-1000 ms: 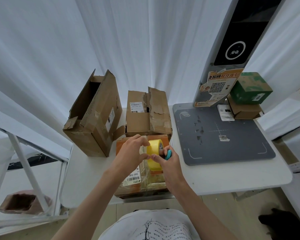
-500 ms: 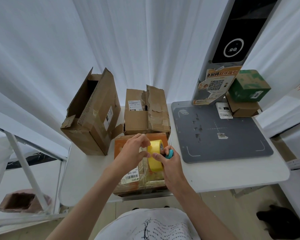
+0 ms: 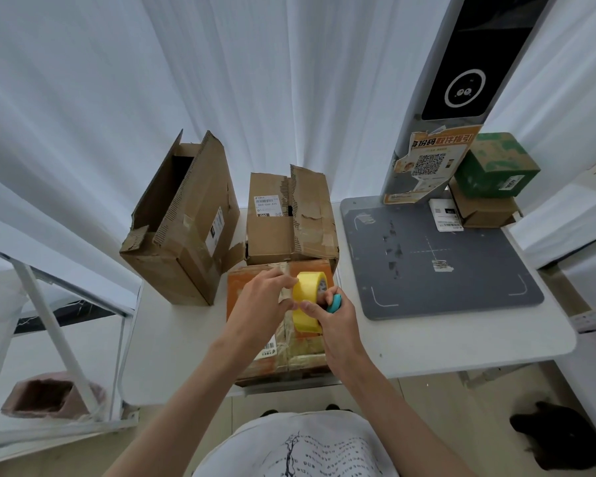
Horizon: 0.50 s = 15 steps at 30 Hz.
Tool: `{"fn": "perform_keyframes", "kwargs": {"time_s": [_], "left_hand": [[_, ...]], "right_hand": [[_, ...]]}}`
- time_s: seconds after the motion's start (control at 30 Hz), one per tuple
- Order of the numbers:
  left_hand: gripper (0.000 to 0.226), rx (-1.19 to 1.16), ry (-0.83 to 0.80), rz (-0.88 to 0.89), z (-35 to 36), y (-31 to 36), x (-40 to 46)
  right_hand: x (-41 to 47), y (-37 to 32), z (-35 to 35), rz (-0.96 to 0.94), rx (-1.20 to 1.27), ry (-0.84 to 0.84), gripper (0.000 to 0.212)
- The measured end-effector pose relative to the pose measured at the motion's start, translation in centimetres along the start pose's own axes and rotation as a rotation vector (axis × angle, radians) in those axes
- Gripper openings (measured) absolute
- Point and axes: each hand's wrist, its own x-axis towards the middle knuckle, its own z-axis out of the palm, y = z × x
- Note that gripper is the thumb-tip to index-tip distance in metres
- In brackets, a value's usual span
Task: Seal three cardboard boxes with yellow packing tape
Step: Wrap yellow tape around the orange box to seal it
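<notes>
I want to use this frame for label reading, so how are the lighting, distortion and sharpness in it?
Head view: soft backlight glows through the white curtain, with no harsh shadows; wide-angle distortion bows the table edge and leans the kiosk; the tape roll and both hands are fairly sharp; the shipping label shows only its large digits, the small print being too small to read.

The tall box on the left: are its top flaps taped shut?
No. The tall box stands with its top flaps open, dark inside showing.

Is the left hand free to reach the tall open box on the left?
Probably not yet: the left hand pinches at the yellow tape roll. The tall open box has nothing blocking it.
</notes>
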Motion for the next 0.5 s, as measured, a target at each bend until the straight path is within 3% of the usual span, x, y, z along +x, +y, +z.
{"fn": "perform_keyframes", "kwargs": {"time_s": [0.13,0.27,0.5], "left_hand": [[0.038,-0.004,0.004,-0.001,-0.2,0.1,-0.1],[0.017,-0.078,0.025,-0.026,-1.4,-0.5,0.5],[0.005,0.042,0.001,-0.020,-1.6,-0.7,1.2]], "right_hand": [[0.0,0.2,-0.1,-0.017,-0.017,-0.005,0.028],[-0.3,0.4,-0.2,-0.065,-0.055,-0.043,0.032],[-0.6,0.6,0.0,-0.122,-0.147,-0.074,0.032]]}}
